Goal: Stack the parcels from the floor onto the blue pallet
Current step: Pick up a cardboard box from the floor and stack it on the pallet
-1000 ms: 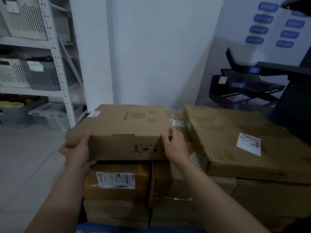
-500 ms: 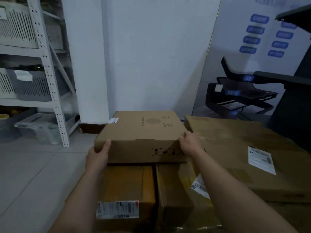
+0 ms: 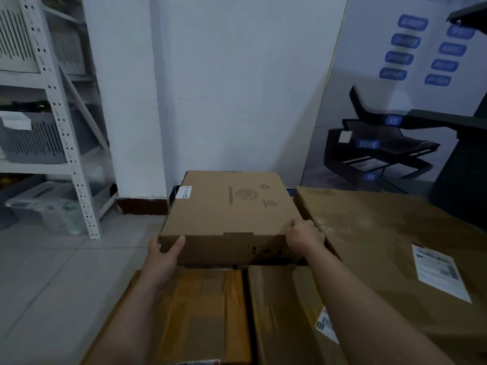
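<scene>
A flat brown cardboard parcel (image 3: 232, 206) with a printed round logo lies on top of the stack, toward its far side. My left hand (image 3: 164, 250) grips its near left corner, and my right hand (image 3: 303, 237) grips its near right corner. Below and in front of it lie a yellow-taped parcel (image 3: 200, 309) and a brown parcel (image 3: 284, 312), side by side. A large flat parcel (image 3: 382, 246) with a white shipping label lies to the right, touching the held parcel's right edge. The blue pallet is hidden under the stack.
A white metal shelf rack (image 3: 66, 127) with grey crates stands at the left, with a clear plastic bin (image 3: 44, 206) on the floor beneath it. A white wall pillar (image 3: 131, 101) rises behind the stack. A dark machine (image 3: 461, 167) stands at the right. Grey tiled floor (image 3: 52, 272) lies to the left.
Both hands have pushed the flat parcel away from me and rightward across the stack top, up against the large parcel. More of the two lower parcels' tops shows now.
</scene>
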The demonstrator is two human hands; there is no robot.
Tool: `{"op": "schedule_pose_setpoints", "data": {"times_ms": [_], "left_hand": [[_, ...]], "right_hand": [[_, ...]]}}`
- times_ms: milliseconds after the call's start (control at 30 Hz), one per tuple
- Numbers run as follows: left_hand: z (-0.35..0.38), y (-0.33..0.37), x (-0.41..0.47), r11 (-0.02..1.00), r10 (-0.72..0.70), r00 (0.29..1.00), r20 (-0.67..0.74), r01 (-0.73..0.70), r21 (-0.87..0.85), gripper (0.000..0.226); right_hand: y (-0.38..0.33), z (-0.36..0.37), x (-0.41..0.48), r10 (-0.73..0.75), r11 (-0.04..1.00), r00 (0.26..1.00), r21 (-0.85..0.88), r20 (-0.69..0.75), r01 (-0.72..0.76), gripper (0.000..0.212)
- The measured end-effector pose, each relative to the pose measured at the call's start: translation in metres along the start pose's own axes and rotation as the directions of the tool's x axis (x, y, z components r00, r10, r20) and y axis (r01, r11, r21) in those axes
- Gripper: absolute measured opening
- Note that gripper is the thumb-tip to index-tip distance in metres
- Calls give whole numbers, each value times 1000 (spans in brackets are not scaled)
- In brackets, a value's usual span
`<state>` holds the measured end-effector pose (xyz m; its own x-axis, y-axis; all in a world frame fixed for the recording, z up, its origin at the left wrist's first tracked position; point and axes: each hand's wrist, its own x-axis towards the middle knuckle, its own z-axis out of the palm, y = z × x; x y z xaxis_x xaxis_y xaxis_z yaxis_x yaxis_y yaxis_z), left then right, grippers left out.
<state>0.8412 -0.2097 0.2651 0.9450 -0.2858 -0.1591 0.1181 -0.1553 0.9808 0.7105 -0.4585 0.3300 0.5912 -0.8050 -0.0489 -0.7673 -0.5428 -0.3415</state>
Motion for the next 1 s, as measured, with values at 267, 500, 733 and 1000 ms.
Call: {"op": "schedule_pose_setpoints", "data": {"times_ms": [267,500,733,1000], "left_hand": [[13,1,0,993,-20,981,-191,41,108,75],[20,4,-1,983,-89,966,-245,125,136,77],[40,8,-17,979,-84,944,-320,138,149,87],[70,29,-28,943,-29,920,-392,155,294,96]], "right_hand": [[5,3,-12,82,978,996,-192,17,-77,43],[8,0,-16,24,986,1000,-167,4,-23,44],[46,-32,-27,-95,995,983,4,-160,97,42],[127,-76,-18,-167,975,983,134,-74,175,49]]}}
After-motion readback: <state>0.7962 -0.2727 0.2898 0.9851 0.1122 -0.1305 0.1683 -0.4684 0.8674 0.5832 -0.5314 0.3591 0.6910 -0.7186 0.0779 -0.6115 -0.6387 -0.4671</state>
